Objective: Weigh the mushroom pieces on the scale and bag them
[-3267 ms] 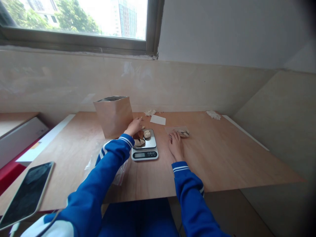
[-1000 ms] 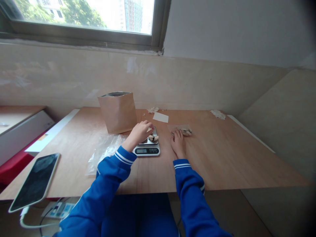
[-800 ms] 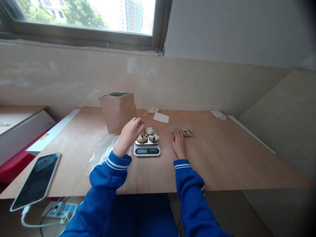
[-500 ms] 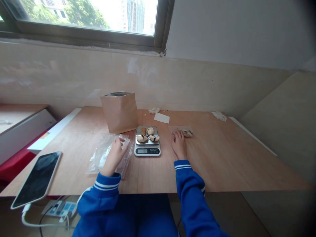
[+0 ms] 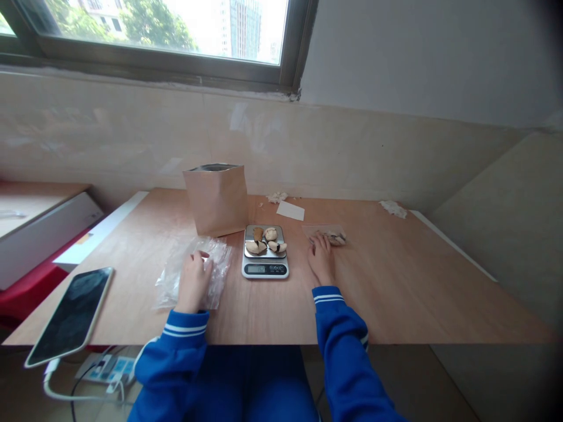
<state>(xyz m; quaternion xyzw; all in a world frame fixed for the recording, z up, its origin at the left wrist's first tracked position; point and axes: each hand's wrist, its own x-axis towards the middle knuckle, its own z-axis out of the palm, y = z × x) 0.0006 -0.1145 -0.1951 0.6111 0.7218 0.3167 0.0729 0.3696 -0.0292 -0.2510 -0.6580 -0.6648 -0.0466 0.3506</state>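
Note:
My left hand (image 5: pixel 193 280) rests over crinkled clear plastic bags (image 5: pixel 169 285), its fingers loosely bent and the thumb apart from them. My right hand (image 5: pixel 322 259) lies with fingers stretched out, fingertips touching a small clear bag (image 5: pixel 338 237) that has pale and dark pieces inside. Between both hands stands a digital kitchen scale (image 5: pixel 265 270) with a lit display; its digits are too small to read. On its metal plate lie several dried mushroom-like pieces (image 5: pixel 256 247), cream with dark marks, one of them browner.
Behind the scale, to the left, stands an open brown paper pouch (image 5: pixel 217 199). A white card (image 5: pixel 291 211) and crumpled tissue (image 5: pixel 277 197) lie at the back, with more tissue (image 5: pixel 393 208) farther right. A tablet (image 5: pixel 70 316) on a charging cable overhangs the table's front left edge.
My left hand has moved left, away from the scale, and the right part of the plastic bags has shifted left with it. My right hand stays at the small bag. The view has shifted slightly.

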